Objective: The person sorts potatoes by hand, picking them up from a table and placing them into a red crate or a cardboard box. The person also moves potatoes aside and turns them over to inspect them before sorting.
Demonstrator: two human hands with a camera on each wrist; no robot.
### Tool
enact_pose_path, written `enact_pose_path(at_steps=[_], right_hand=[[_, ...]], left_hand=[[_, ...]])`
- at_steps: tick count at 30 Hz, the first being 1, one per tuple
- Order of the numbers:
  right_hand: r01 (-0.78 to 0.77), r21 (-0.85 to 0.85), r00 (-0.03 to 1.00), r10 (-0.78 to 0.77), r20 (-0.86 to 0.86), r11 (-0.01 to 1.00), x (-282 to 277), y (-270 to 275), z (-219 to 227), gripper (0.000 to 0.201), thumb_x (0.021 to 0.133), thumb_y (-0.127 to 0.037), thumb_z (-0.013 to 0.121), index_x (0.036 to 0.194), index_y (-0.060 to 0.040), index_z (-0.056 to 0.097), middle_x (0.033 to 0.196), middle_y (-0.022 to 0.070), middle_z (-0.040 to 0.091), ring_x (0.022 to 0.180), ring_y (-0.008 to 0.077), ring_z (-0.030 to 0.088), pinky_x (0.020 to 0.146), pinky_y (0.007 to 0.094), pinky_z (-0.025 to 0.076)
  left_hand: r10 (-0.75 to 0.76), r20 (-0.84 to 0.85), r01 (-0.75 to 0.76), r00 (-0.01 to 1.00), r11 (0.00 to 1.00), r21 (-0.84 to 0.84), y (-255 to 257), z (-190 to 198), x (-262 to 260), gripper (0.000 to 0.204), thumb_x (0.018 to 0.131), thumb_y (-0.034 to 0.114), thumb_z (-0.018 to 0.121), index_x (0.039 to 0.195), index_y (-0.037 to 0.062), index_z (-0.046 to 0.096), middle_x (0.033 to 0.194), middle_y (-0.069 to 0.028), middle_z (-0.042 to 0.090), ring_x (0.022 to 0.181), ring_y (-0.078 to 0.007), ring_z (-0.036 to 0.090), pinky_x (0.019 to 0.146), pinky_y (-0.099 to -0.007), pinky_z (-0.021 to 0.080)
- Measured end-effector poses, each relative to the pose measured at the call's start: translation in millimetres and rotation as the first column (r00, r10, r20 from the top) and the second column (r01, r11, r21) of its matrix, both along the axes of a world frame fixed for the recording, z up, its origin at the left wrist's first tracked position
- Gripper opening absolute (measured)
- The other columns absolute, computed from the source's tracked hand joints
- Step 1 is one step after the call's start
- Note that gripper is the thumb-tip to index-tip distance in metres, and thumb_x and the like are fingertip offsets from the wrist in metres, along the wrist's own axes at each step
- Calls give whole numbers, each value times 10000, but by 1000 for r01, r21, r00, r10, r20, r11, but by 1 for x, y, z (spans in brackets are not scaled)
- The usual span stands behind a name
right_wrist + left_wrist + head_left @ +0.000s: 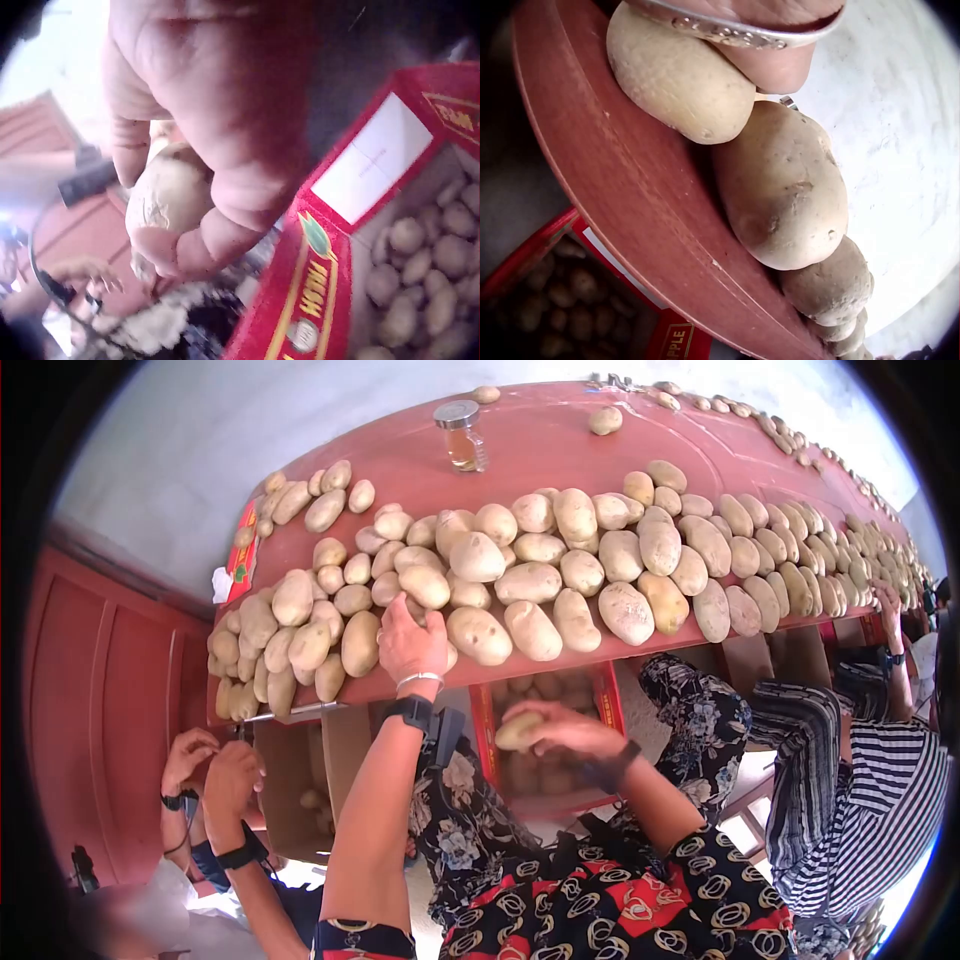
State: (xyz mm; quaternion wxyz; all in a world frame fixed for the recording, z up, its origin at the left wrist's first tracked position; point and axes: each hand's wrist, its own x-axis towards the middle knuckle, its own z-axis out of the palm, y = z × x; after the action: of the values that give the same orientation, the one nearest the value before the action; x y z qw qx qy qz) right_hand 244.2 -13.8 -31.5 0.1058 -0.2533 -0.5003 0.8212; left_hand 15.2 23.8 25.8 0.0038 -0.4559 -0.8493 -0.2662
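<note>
At the near edge of the red table, my left hand [412, 645] reaches into the potatoes. Its fingertips are right by a pale potato [424, 586], thumb apart from the fingers. In the left wrist view, a potato [679, 71] lies just below the wrist's bracelet, with another potato [784, 187] beside it. Over the red carton below the table edge, my right hand [580, 734] grips a potato [518, 731]. The right wrist view shows the fingers and thumb curled round this potato [169, 191].
The red carton [330, 292] contains several potatoes. Rows of potatoes line the red table [400, 470], with a lidded jar [462, 438] farther back. Another person's hands [232, 775] are at the left, near a brown carton [285, 790]. A person in stripes sits at the right.
</note>
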Motion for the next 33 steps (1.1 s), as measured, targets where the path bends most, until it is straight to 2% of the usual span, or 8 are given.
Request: enact_pose_path(at_steps=[3, 7, 9, 11, 19, 23, 29, 33], right_hand=[[130, -244, 942, -196, -271, 961, 7, 11, 28, 382, 906, -291, 548, 1222, -79, 520, 1072, 55, 611, 932, 108, 592, 697, 238, 501], [341, -84, 917, -351, -187, 936, 1, 20, 88, 368, 932, -288, 519, 1230, -73, 519, 1102, 41, 603, 999, 135, 572, 819, 273, 464], [428, 560, 893, -426, -143, 709, -10, 38, 99, 379, 910, -270, 549, 1225, -63, 511, 1138, 69, 582, 1051, 178, 551, 869, 298, 447], [463, 768, 852, -460, -249, 442, -28, 54, 117, 397, 876, -244, 591, 1210, -51, 493, 1145, 112, 564, 1080, 225, 533, 913, 334, 423], [364, 930, 852, -423, -309, 54, -88, 90, 96, 364, 774, -18, 590, 1131, -53, 528, 1212, 207, 493, 1031, 390, 535, 883, 405, 451], [283, 926, 848, -516, -120, 250, -81, 81, 107, 298, 783, 23, 537, 1070, -49, 573, 1057, 231, 586, 947, 376, 579, 827, 432, 469], [387, 863, 828, -534, -171, 323, -87, 78, 100, 278, 794, -155, 614, 1015, 6, 567, 885, 230, 623, 829, 381, 610, 742, 429, 487], [242, 944, 784, -618, -55, 223, -100, 78, 103, 396, 744, -247, 681, 1018, 15, 568, 871, 233, 626, 832, 374, 615, 737, 413, 493]], left_hand=[[-20, -40, 22, 999, 999, 43, 3, -5, -3, 491, 787, 303, 536, 1223, 83, 485, 1215, -153, 538, 1023, -358, 560, 880, -453, 454], [-26, -1, 26, 1000, 1000, 9, 1, 3, 1, 446, 820, 311, 515, 1202, 82, 495, 1197, -166, 547, 1031, -357, 559, 868, -455, 454], [-21, -8, 21, 1000, 1000, -3, 0, 2, 2, 437, 839, 327, 500, 1203, 85, 496, 1185, -173, 557, 1041, -358, 557, 871, -460, 447], [-37, -57, 43, 998, 994, 97, 2, -6, -2, 378, 832, 279, 523, 1146, 69, 529, 1120, -178, 579, 990, -364, 570, 835, -456, 464], [-90, -55, 102, 994, 958, 269, 2, -3, 0, 458, 928, 303, 431, 1314, 62, 382, 1229, -211, 492, 1067, -386, 514, 882, -478, 417], [-75, -61, 87, 995, 970, 225, 2, -4, -1, 467, 937, 320, 404, 1329, 69, 374, 1241, -199, 492, 1111, -375, 490, 908, -479, 398], [-101, -30, 106, 994, 967, 232, 3, -7, -5, 460, 932, 331, 419, 1304, 61, 412, 1205, -197, 523, 1117, -376, 486, 927, -471, 387], [-104, -88, 122, 991, 964, 238, 2, -4, -1, 461, 930, 331, 422, 1299, 55, 412, 1203, -203, 522, 1113, -378, 484, 927, -472, 386]])
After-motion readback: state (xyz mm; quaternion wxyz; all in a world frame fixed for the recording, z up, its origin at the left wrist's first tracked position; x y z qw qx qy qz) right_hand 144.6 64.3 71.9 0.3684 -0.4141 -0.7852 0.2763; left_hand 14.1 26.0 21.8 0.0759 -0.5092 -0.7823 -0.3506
